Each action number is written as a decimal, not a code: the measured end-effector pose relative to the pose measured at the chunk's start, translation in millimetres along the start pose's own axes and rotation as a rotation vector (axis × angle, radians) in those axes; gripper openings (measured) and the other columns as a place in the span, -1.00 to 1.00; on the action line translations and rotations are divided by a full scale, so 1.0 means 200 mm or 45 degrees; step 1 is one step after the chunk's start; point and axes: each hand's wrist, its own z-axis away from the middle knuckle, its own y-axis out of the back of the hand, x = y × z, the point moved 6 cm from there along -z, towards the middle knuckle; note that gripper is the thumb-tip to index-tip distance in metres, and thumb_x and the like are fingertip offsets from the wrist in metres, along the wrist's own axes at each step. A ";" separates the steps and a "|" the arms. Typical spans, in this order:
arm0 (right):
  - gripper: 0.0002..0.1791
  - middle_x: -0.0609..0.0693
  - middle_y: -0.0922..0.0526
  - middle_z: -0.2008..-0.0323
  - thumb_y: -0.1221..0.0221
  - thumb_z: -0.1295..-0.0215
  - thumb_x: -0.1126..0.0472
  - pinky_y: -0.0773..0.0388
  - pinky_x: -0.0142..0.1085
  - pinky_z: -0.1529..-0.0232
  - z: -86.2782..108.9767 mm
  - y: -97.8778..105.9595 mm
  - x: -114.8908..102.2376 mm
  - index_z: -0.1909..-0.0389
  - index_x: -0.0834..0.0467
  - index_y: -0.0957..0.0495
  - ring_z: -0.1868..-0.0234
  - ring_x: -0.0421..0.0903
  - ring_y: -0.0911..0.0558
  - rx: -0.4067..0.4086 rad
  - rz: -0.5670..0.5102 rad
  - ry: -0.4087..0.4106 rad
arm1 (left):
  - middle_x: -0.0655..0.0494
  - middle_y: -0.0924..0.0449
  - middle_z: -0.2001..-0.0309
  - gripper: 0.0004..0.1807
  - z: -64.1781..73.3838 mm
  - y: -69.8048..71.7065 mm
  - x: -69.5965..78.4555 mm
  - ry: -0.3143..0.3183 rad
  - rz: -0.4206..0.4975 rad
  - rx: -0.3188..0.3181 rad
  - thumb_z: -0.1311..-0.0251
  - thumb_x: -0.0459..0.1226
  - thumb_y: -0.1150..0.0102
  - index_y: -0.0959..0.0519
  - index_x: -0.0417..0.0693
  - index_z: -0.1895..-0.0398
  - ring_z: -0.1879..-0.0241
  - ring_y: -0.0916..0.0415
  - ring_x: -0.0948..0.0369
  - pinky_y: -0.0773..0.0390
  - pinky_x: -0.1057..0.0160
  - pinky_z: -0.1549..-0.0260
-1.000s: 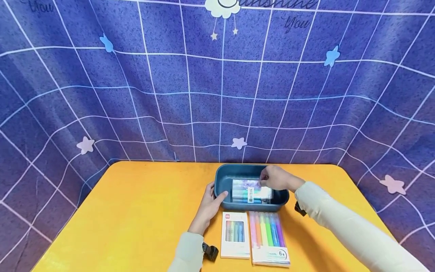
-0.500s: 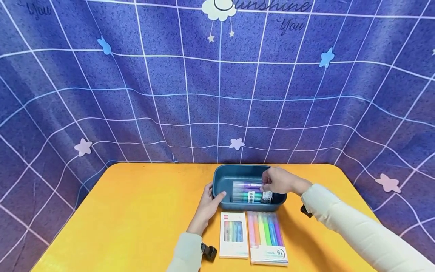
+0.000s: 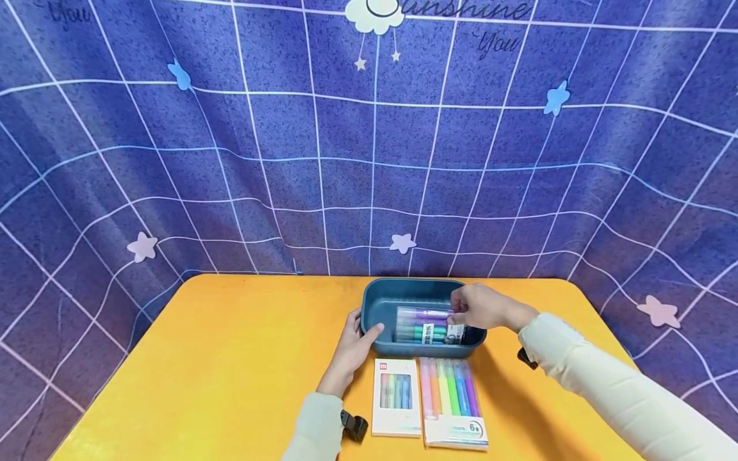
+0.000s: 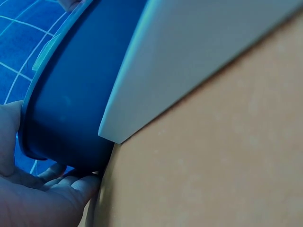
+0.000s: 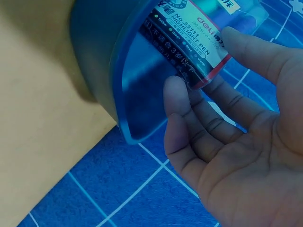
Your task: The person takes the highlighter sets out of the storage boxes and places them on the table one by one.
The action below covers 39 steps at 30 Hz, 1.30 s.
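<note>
A dark blue plastic bin (image 3: pixel 386 301) stands at the table's far edge. My left hand (image 3: pixel 353 349) grips its left end, thumb over the rim; in the left wrist view the fingers curl against the bin's outer wall. Inside the bin is a clear pack of highlighters (image 3: pixel 423 323), with purple and green pens showing. My right hand (image 3: pixel 481 307) reaches over the right rim and pinches the pack's right end. In the right wrist view, the thumb lies on the labelled end of the highlighter pack (image 5: pixel 194 47) and fingers are behind it. Part of the pack is hidden by the hand.
In front of the bin lie a white box of pens (image 3: pixel 396 419) and, beside it, a clear pack of rainbow-coloured highlighters (image 3: pixel 455 397). The yellow table (image 3: pixel 230 365) extends left. A blue grid-patterned curtain (image 3: pixel 323 173) hangs behind.
The highlighter pack in the bin has changed its tilt, so its glare is gone and purple pens show. My right hand has shifted slightly right with it. The left hand keeps its hold.
</note>
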 end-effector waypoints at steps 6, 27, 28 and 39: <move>-0.69 -0.20 -0.22 0.66 -0.33 -0.27 0.11 -0.17 -0.44 0.47 0.01 0.00 0.01 0.57 0.07 -0.46 0.59 -0.29 -0.21 0.021 0.033 0.039 | -0.18 -0.07 -0.59 -0.22 0.00 0.00 0.00 0.001 -0.006 0.001 -0.38 -0.07 -0.20 -0.09 0.01 -0.55 -0.60 0.03 -0.15 -0.13 -0.19 -0.52; -0.75 -0.21 -0.22 0.71 -0.27 -0.35 0.08 -0.21 -0.40 0.47 0.04 -0.02 0.05 0.47 0.05 -0.48 0.68 -0.28 -0.20 -0.015 -0.047 -0.014 | -0.15 -0.08 -0.59 -0.24 -0.01 0.00 -0.01 0.018 -0.010 0.018 -0.38 -0.09 -0.19 -0.11 0.02 -0.55 -0.60 0.01 -0.14 -0.13 -0.17 -0.52; -0.75 -0.21 -0.21 0.72 -0.27 -0.36 0.09 -0.22 -0.40 0.47 0.04 -0.02 0.05 0.47 0.05 -0.48 0.69 -0.28 -0.19 -0.021 -0.053 -0.018 | -0.15 -0.07 -0.60 -0.24 -0.01 0.00 0.00 0.021 -0.006 0.017 -0.38 -0.09 -0.19 -0.11 0.02 -0.55 -0.60 0.02 -0.13 -0.13 -0.16 -0.53; -0.84 -0.12 -0.53 0.69 -0.27 -0.36 0.10 -0.35 -0.41 0.47 0.03 -0.04 0.07 0.37 0.06 -0.57 0.71 -0.28 -0.36 -0.056 -0.112 -0.028 | -0.15 -0.09 -0.59 -0.23 -0.01 0.00 -0.01 -0.012 0.026 -0.002 -0.37 -0.09 -0.21 -0.10 0.00 -0.54 -0.60 0.03 -0.12 -0.11 -0.16 -0.54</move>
